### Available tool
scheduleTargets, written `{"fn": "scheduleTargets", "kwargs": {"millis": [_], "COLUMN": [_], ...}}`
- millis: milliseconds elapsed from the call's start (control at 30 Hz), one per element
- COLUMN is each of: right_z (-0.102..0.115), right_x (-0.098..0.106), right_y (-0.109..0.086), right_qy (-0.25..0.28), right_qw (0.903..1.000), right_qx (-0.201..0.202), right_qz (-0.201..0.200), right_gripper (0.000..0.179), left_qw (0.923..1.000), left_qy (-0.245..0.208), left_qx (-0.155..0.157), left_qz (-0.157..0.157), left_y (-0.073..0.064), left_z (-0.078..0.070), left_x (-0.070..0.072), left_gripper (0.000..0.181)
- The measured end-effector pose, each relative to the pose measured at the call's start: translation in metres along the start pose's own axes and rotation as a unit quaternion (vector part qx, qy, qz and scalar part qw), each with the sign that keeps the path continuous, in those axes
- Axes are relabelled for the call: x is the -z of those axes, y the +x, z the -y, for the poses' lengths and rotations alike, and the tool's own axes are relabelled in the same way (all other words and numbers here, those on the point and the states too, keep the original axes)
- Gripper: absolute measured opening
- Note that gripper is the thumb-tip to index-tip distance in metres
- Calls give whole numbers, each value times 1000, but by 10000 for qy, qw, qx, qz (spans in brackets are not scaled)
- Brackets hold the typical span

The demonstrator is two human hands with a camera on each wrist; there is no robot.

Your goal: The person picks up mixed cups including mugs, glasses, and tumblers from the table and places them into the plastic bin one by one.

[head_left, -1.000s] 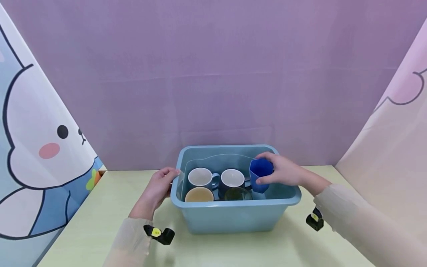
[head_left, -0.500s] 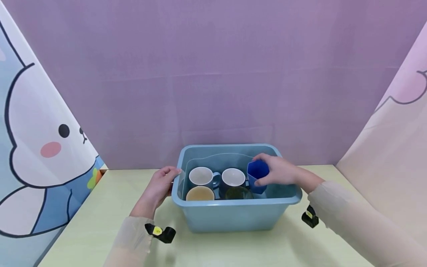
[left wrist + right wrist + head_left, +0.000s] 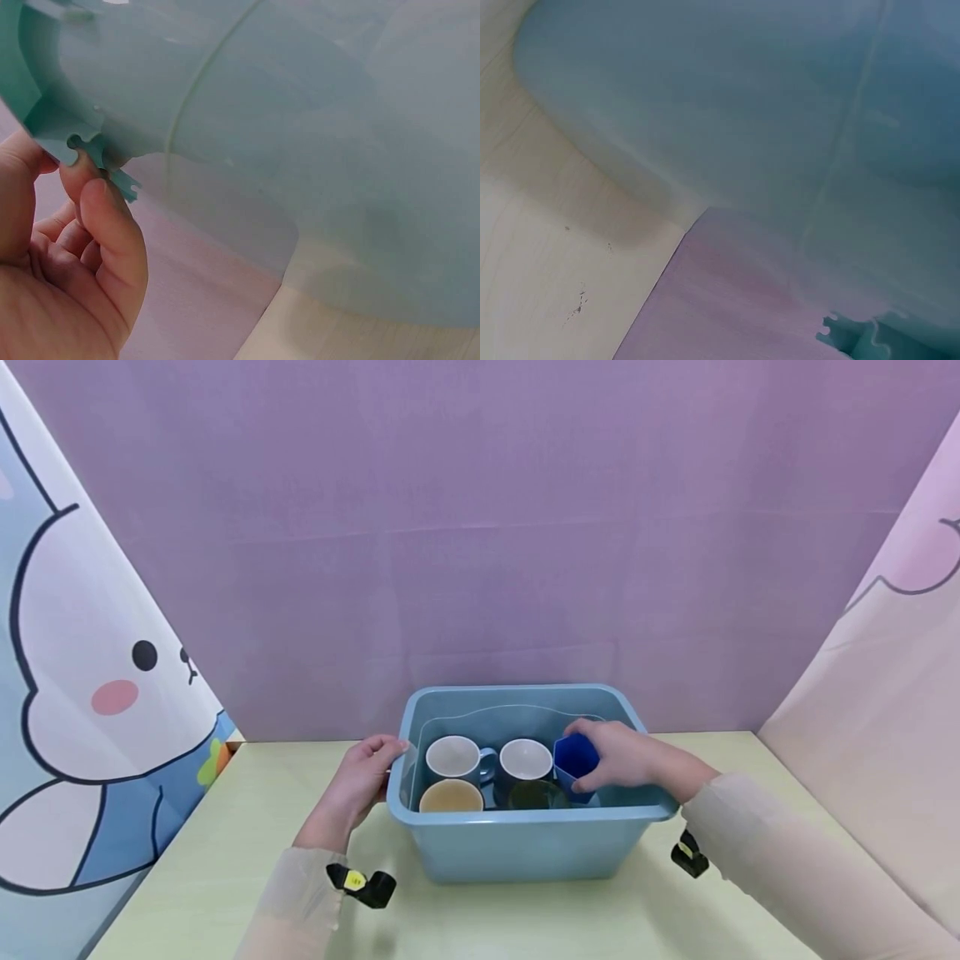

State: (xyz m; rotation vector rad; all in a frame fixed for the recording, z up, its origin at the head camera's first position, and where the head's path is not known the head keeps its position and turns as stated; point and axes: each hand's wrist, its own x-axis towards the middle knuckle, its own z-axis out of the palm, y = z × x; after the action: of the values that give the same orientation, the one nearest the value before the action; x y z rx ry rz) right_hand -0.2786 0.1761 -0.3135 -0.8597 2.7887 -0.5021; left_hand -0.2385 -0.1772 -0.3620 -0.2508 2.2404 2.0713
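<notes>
A light blue plastic bin (image 3: 525, 847) stands on the table with cups inside. My left hand (image 3: 365, 777) grips its left rim; in the left wrist view, thumb and finger of that hand (image 3: 90, 262) pinch the rim's underside. Inside the bin's right part, my right hand (image 3: 633, 758) holds a blue faceted cup (image 3: 576, 755) between thumb and fingers, mouth up. Close left of it is a dark mug (image 3: 525, 762) with a white inside. The right wrist view shows the bin's outer wall (image 3: 705, 97), and the right hand is out of sight there.
Also in the bin are a blue-handled mug (image 3: 453, 757), a tan-mouthed cup (image 3: 452, 796) and a dark green glass (image 3: 538, 795). The pale table (image 3: 300, 927) meets a purple backdrop (image 3: 487, 568) behind the bin. A cartoon-printed cloth (image 3: 90, 760) hangs at left.
The right hand has lowered the blue cup deeper into the bin and shifted slightly left, toward the dark mug. The left hand keeps its grip on the rim.
</notes>
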Motion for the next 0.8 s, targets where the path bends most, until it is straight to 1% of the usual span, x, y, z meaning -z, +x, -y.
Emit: {"fn": "scheduleTargets", "kwargs": {"millis": [167, 467, 667, 800], "right_z": [2, 5, 5, 5], "right_x": [-4, -8, -10, -14], "right_y": [1, 3, 5, 7], "right_qy": [-174, -205, -418, -573], "right_qw": [9998, 9995, 9985, 9977], "right_qx": [-17, -199, -314, -321], "right_qz": [71, 167, 164, 172], "right_gripper": [69, 70, 69, 68], "left_qw": [10000, 10000, 10000, 10000], "left_qy": [-2, 13, 52, 67], "left_qx": [9, 36, 40, 53], "left_qz": [8, 25, 31, 15], "left_y": [0, 1, 1, 2], "left_z": [0, 0, -1, 0], "left_x": [0, 2, 2, 3], "left_gripper": [30, 31, 32, 30]}}
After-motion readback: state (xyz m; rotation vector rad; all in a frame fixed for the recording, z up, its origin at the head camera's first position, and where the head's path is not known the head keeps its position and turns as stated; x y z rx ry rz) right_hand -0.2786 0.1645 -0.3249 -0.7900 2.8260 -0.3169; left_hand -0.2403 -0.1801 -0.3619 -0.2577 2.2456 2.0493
